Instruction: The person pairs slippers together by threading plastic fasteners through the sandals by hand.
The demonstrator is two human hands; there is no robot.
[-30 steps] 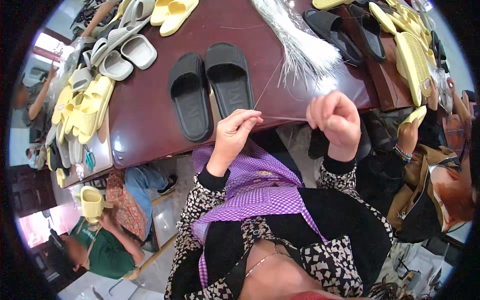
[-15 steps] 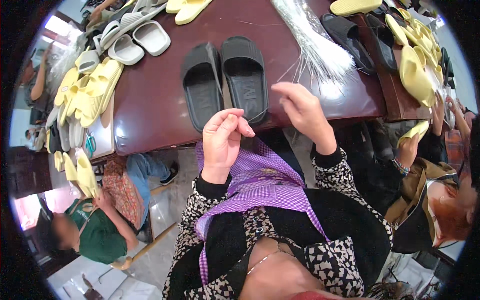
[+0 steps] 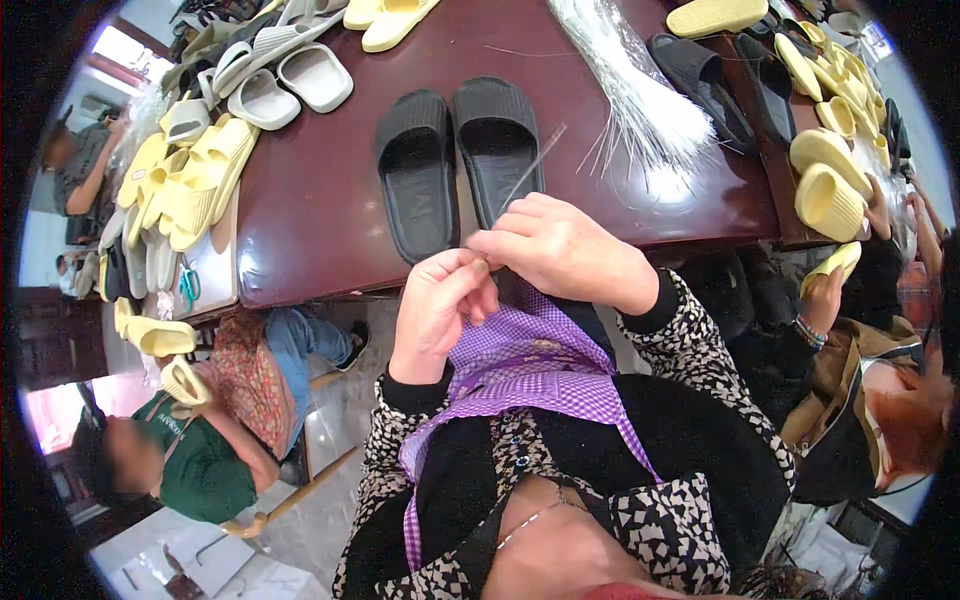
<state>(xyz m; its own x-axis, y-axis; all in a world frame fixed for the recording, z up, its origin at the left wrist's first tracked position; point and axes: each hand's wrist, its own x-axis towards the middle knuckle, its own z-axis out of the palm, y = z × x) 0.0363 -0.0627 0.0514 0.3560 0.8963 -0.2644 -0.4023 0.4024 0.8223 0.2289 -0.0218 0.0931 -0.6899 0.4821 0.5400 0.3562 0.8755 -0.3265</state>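
Observation:
A pair of black slide sandals (image 3: 418, 205) lies side by side on the dark red table, just beyond my hands. My left hand (image 3: 440, 310) is closed in a pinch, its fingertips meeting those of my right hand. Closed as well, my right hand (image 3: 570, 250) overlaps the heel of the right-hand sandal in view. From its fingers a thin, pale plastic strand (image 3: 535, 165) sticks up across that sandal. The strand's other end is hidden between my fingertips.
A bundle of white strands (image 3: 650, 110) lies at the far right. Yellow slides (image 3: 205, 185) and grey slides (image 3: 315, 78) are heaped on the left, near teal scissors (image 3: 188, 285). More black slides (image 3: 700, 85) lie right. Co-workers handle yellow slides on both sides.
My right hand has come left and down to meet my left hand, and its fingers have closed. The strand now points up to the right. The co-worker on the left has moved the yellow slides.

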